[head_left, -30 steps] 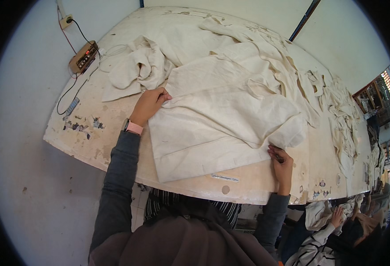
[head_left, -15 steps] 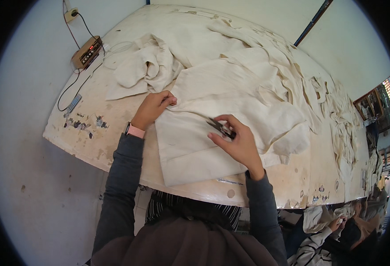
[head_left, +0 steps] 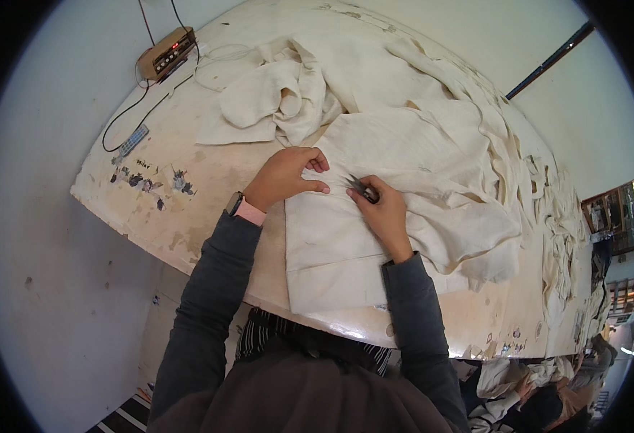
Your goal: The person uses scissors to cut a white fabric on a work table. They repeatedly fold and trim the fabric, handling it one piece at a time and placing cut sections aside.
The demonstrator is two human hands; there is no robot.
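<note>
A cream cloth (head_left: 346,238) lies flat on the table (head_left: 209,180), reaching from the near edge, where it hangs slightly over, up toward the middle. Both hands work at one spot on its upper part. The left hand (head_left: 288,177) presses down on the cloth with fingers curled, fingertips (head_left: 320,187) pinching or pinning a fold of the fabric; it holds nothing else. The right hand (head_left: 382,213) is closed around a small dark metal tool (head_left: 360,189), likely snips, whose tip points left at the cloth just beside the left fingertips. The two hands are nearly touching.

A pink band (head_left: 248,211) sits at the left wrist, below a dark grey sleeve (head_left: 212,281); the right arm wears the same.

Behind the hands, more cream cloth spreads over the table: a crumpled heap (head_left: 281,101) toward the far left, and a long rumpled pile (head_left: 504,166) running along the right side toward the far right corner.

At the far left corner a small tan box (head_left: 165,54) with a red-lit display stands, with dark cables (head_left: 133,115) trailing along the left edge. The left edge also bears small dark stickers or marks (head_left: 151,179). The tabletop is cream and stained.

At the lower right, beyond the table's near right corner, another person (head_left: 548,397) and bundles of cloth show partly.
</note>
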